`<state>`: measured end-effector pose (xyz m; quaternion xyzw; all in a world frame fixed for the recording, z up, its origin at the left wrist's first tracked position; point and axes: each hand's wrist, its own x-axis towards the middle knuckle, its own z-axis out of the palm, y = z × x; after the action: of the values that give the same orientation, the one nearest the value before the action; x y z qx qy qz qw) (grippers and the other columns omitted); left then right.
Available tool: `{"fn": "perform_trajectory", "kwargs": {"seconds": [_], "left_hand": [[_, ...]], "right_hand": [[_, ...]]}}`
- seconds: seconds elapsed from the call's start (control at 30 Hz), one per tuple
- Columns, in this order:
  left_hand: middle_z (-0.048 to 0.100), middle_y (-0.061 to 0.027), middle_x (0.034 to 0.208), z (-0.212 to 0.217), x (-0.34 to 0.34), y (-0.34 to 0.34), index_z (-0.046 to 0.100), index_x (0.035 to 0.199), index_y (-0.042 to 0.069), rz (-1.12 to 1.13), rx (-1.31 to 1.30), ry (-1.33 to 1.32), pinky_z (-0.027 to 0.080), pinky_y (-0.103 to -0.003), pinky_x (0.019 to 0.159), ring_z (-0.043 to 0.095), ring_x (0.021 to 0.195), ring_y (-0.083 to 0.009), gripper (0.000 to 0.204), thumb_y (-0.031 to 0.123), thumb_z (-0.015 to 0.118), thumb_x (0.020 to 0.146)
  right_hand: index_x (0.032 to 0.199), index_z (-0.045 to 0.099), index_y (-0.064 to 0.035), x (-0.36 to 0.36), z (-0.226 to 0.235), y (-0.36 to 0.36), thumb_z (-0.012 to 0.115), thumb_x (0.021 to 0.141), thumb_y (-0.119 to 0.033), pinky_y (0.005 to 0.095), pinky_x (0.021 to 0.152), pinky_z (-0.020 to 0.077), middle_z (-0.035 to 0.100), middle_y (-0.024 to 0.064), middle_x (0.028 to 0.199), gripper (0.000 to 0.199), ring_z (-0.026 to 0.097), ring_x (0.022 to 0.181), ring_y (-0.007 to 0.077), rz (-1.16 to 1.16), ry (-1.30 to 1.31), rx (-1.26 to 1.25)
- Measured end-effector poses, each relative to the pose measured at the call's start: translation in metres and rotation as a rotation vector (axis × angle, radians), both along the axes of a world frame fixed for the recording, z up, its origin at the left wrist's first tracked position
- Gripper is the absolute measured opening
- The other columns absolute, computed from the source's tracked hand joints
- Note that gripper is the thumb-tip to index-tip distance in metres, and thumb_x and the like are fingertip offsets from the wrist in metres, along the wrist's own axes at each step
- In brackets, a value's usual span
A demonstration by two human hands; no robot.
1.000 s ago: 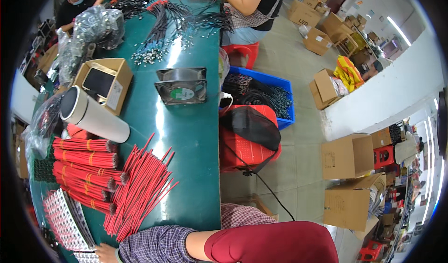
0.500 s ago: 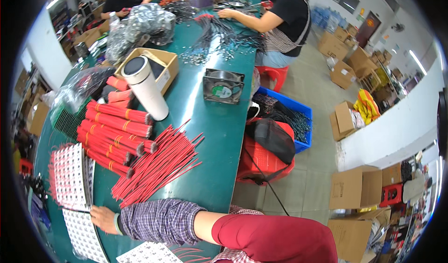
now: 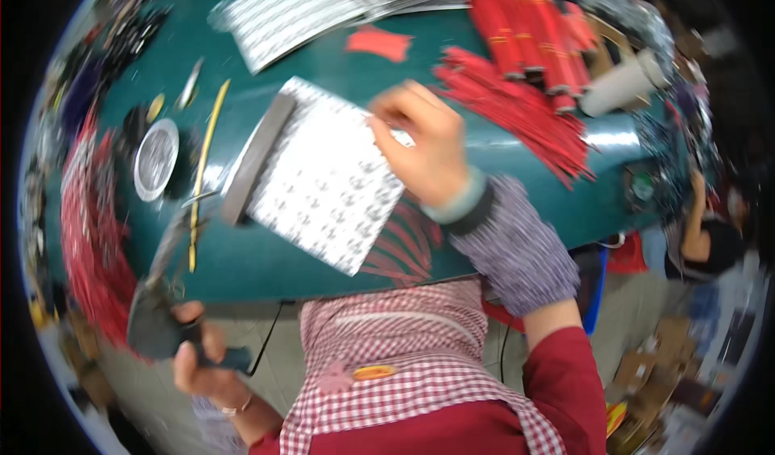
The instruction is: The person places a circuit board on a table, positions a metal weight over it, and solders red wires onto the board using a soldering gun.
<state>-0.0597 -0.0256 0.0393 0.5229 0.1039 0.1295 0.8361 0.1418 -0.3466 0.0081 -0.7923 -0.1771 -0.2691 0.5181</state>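
- Occupying centre, over the dark-green tabletop [image 3: 250,257]: white square sheet [image 3: 327,192], dark-marked, grey bar [image 3: 258,160] along its 9 o'clock side.
- Right hand [image 3: 426,144]: sheet's 2 o'clock edge, fingers bent; cannot tell whether pinching.
- Left hand [image 3: 203,354]: 7 o'clock, wrapped round blurred dark-grey tool [image 3: 152,322].

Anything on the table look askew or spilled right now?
Mildly odd: the loose red strips fan out untidily beside the tied red bundles, and the printed white sheet at the right hand lies slanted to the near edge of the table. Nothing looks clearly spilled; blur could hide fine damage.
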Motion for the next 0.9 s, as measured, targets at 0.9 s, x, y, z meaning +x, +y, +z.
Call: {"fn": "perform_trajectory", "kwargs": {"seconds": [0.9], "left_hand": [[0.064,-0.0122,0.079,-0.059,-0.079,-0.05,0.067,0.087,-0.005,-0.328,0.83,0.155,0.049,-0.029,0.057,0.062,0.063,-0.0224,0.017,-0.003,0.071,0.071]], "right_hand": [[0.077,0.059,-0.0025,-0.176,-0.053,0.049,0.07,0.069,0.006,0.0349,0.05,0.0452,0.053,0.0091,0.072,0.016,0.056,0.059,0.0251,-0.043,0.197,-0.221]]}}
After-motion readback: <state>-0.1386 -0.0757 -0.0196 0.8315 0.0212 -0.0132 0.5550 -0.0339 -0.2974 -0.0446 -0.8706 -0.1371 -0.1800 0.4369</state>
